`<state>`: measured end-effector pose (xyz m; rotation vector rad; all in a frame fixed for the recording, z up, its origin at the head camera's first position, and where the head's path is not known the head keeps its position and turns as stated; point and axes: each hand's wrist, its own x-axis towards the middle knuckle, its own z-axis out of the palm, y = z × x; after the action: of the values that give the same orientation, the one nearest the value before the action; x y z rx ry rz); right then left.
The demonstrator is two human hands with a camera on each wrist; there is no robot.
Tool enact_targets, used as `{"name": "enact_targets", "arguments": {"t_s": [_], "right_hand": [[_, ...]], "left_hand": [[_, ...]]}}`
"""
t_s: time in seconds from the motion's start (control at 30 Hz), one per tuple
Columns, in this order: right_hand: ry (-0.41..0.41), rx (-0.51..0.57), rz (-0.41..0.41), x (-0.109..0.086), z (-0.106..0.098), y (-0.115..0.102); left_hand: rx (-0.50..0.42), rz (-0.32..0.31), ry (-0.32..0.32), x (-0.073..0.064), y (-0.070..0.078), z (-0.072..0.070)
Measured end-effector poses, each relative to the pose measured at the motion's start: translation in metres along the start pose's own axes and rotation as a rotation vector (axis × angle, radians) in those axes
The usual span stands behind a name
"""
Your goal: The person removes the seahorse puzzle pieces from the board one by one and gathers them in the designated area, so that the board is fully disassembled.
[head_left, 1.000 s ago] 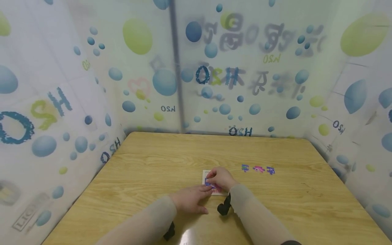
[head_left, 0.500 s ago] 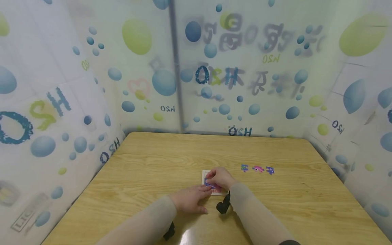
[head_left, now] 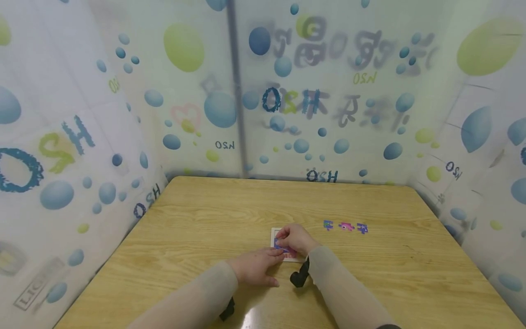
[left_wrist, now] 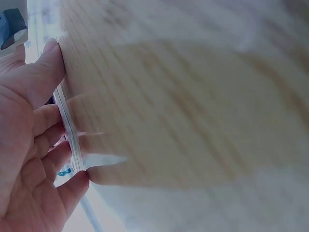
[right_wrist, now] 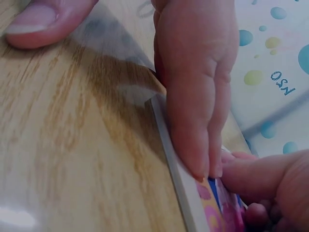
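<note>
Head view: two hands, one puzzle board, three loose pieces. The board, white-bordered with a blue and pink print, lies flat on the wooden counter, partly covered by the hands. Left hand: fingers extended, tips resting on the board's near-left part, thumb spread apart. Right hand: over the board, thumb and forefinger tips brought close together, gap narrow; cannot tell whether a piece sits between them. Loose pieces, in a row to the right beyond the right hand, well apart from the board: one blue-green, one pink, one purple. Right wrist view: two left-hand fingers press down on the print, right thumb just beside. Black wrist devices: two, one per arm.
</note>
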<state>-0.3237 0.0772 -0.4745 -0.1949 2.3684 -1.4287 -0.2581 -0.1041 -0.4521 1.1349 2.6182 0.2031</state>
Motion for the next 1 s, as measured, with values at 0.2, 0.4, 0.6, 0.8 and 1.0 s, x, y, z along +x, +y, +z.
{"name": "enact_targets", "arguments": {"t_s": [0.2,0.4,0.6,0.8,1.0], "right_hand": [[-0.002,0.007,0.007,0.0009,0.0006,0.0013],[-0.009,0.021,0.013,0.0023,0.0001,0.0033],[-0.016,0.048,0.048,0.0028,-0.0006,0.0039],[-0.014,0.059,0.050,0.0012,-0.0005,0.0029],[-0.013,0.060,0.040,0.0009,-0.0015,0.0027]], "left_hand": [[0.003,-0.004,-0.002,-0.0003,0.0011,-0.0007],[0.004,-0.007,-0.009,-0.0003,0.0016,-0.0018],[0.005,0.009,-0.003,-0.0009,0.0020,-0.0027],[0.008,0.018,0.003,-0.0008,0.0014,-0.0024],[0.006,0.017,0.007,0.0003,0.0005,-0.0017]]}}
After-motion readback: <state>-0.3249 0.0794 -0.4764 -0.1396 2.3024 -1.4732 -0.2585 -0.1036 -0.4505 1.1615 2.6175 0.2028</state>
